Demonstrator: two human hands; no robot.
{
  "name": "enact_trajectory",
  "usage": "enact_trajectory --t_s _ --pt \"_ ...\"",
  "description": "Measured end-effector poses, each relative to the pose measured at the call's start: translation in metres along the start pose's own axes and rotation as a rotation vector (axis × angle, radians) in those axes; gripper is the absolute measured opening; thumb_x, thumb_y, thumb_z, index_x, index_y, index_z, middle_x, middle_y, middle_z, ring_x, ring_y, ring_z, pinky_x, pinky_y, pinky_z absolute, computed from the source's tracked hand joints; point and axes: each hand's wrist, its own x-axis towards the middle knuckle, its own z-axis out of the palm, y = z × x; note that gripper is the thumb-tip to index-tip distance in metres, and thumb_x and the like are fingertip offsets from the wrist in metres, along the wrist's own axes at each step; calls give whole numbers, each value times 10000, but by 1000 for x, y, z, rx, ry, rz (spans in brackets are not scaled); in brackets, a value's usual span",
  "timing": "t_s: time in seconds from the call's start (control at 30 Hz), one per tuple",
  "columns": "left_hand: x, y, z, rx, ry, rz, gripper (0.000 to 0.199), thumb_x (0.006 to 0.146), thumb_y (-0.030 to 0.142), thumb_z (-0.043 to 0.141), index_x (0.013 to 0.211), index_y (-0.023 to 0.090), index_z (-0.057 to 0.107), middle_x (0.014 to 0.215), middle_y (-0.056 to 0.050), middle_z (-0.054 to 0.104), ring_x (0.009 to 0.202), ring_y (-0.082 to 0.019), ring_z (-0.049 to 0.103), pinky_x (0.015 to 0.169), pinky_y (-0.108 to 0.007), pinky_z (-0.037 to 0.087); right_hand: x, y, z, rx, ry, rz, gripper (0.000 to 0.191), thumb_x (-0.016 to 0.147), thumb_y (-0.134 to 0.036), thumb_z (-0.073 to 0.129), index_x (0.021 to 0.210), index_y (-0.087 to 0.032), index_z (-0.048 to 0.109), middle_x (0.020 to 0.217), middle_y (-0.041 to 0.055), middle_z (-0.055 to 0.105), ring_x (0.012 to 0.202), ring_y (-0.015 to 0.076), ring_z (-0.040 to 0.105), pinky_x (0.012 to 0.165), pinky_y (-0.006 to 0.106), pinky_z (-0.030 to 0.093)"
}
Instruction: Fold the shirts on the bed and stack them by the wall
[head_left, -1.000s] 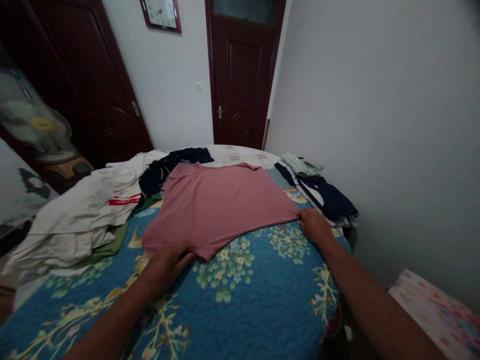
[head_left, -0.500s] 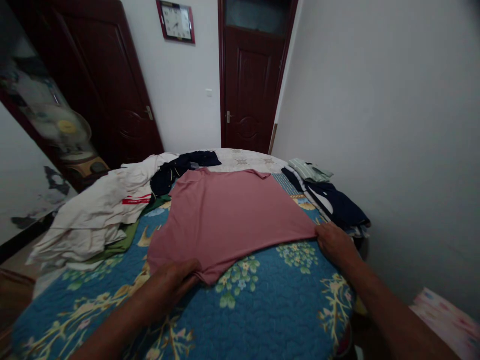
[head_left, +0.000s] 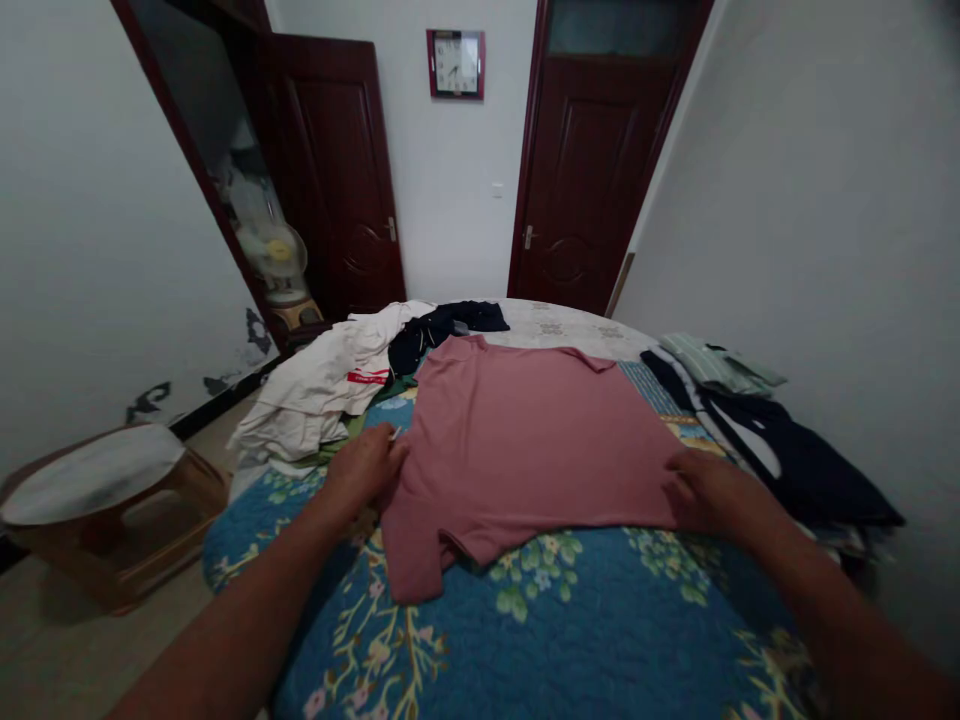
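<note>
A pink T-shirt [head_left: 540, 440] lies spread on a blue floral quilted cover [head_left: 600, 620]. One sleeve flap reaches toward me at its near left, and the cloth is creased there. At the shirt's left edge, my left hand [head_left: 367, 465] is closed on the fabric, and a small white bit shows by its fingertips. My right hand [head_left: 712, 490] is over the near right corner, fingers bent and slightly apart, touching the cloth. It covers part of that corner.
White garments [head_left: 307, 385] and a dark navy garment [head_left: 420, 340] lie heaped at the left. Folded clothes [head_left: 795, 440] are stacked at the right by the wall, a striped one [head_left: 716, 365] on top. A wooden stool [head_left: 97, 480] stands on the floor at left.
My view has turned left. My left hand has moved from the near edge up to the shirt's left side, and the sleeve flap now lies out. My right hand has loosened at the right corner.
</note>
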Motion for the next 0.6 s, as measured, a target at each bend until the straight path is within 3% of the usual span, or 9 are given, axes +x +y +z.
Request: enact_trajectory --t_s 0.13,0.27,0.43,0.6 --pt "14 0 7 130 -83 -94 491 1056 595 449 1120 176 697 1158 -205 782 1059 -342 759 793 -361 499 51 -65 1 98 71 -141 464 1031 -314 463 1362 -110 716 1378 202 720 1272 309 679 1150 432 490" --pt "13 -2 6 107 -125 -109 469 1074 576 424 1109 183 678 1143 -200 795 1070 -331 763 784 -345 479 80 -111 26 153 75 -210 538 1075 -364 431 1514 -121 625 1568 199 599 1453 313 556 1235 458 422" --pt "13 -21 4 23 -120 -131 382 1064 515 438 1007 213 665 1069 -149 812 1006 -286 763 734 -320 454 87 -119 59 130 25 -101 601 1113 -483 373 1622 -202 526 1695 150 473 1554 330 445 1270 537 348" --pt "16 -30 3 17 -133 -138 435 1038 560 417 940 231 683 1005 -137 814 965 -300 769 755 -339 484 86 -113 65 125 -4 -76 637 1114 -534 338 1657 -235 481 1732 132 422 1580 345 402 1277 568 308"
